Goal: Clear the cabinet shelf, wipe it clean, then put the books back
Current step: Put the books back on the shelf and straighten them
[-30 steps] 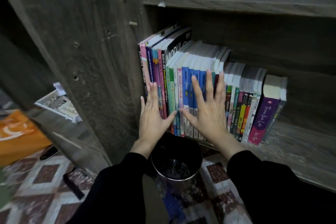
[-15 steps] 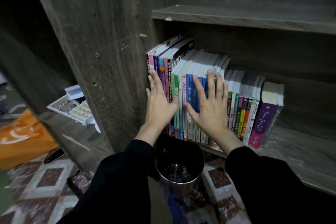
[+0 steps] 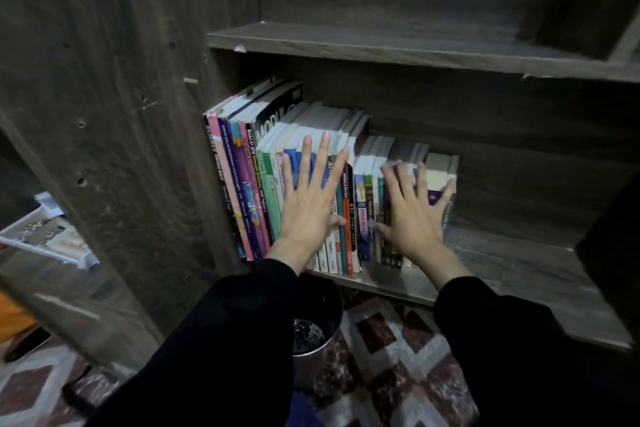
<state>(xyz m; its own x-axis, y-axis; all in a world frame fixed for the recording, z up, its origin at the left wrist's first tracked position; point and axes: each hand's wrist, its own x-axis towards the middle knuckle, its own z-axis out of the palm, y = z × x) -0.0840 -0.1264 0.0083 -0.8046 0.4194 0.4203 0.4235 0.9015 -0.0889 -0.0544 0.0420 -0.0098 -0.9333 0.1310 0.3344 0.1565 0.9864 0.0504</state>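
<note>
1. Row of books [image 3: 249,184] upright on the lower shelf [image 3: 519,263], spines facing out, packed against the cabinet's side wall [image 3: 121,114] at the left and ending about halfway along the shelf. Tallest at the left, among them a black one lettered MODUL [image 3: 277,121]; shortest at the right.
2. Left hand [image 3: 308,204] laid flat on the spines of the blue and white books in the middle of the row. Its fingers [image 3: 322,163] straight and spread apart, tips reaching just past the top edges of those books, thumb resting lower on a spine. Nothing clamped.
3. Right hand [image 3: 412,215] flat against the shorter books at the right end of the row. Its fingers [image 3: 420,180] also straight and fanned apart, the little finger lying across the purple book [image 3: 437,197] that closes the row, thumb pointing left toward the other hand. Pressing only, not gripping.
4. Several spines showing uncovered between the two hands, in red, white, blue and green.
5. Bare, streaky grey wood to the right of the purple book.
6. Upper shelf [image 3: 381,45] directly above the row, of the same grey wood.
7. Black sleeves [image 3: 502,340] covering both arms up to the wrists.
8. Round metal bin [image 3: 313,336] on the floor below the front edge of the lower shelf, between the arms, partly hidden by the left sleeve; contents too dark to tell.
9. Patterned floor [image 3: 391,350] in red-brown and white diamonds under the bin.
10. White tray [image 3: 41,236] on a ledge far left, outside the cabinet, blurred.
</note>
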